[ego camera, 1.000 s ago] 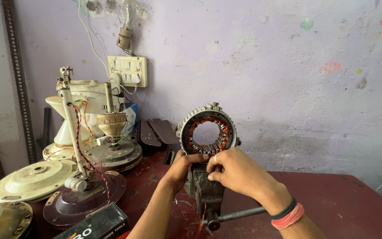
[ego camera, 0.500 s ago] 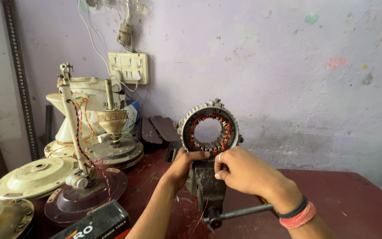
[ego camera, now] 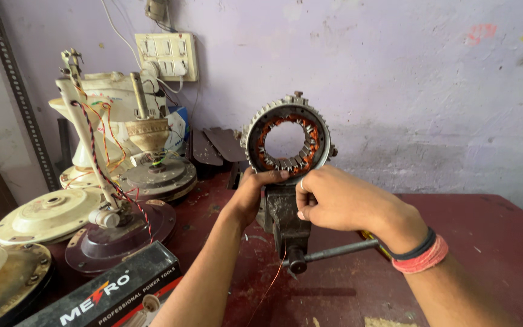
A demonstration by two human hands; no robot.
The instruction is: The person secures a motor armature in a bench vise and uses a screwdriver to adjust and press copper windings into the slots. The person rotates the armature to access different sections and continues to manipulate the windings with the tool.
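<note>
A round motor stator (ego camera: 287, 138) with copper windings stands upright, clamped in a small metal bench vise (ego camera: 284, 219) on the dark red table (ego camera: 485, 242). My left hand (ego camera: 254, 191) grips the stator's lower left rim, fingers curled onto its inner edge. My right hand (ego camera: 340, 200) is closed at the lower right rim, fingertips pinched against it; a thin copper wire (ego camera: 272, 281) trails down from there. The vise's handle bar (ego camera: 334, 251) sticks out below my right wrist, which wears black and red bands.
Disassembled ceiling fan motors and covers (ego camera: 116, 181) crowd the table's left side, with twisted wires on an upright rod. A black tool box (ego camera: 110, 293) lies at the near left. A wall switchboard (ego camera: 167, 56) hangs behind. Dark blades (ego camera: 216, 145) lean against the wall.
The view has shifted slightly closer. Both hands stay at the stator's lower rim; the right hand has edged a little along it.
</note>
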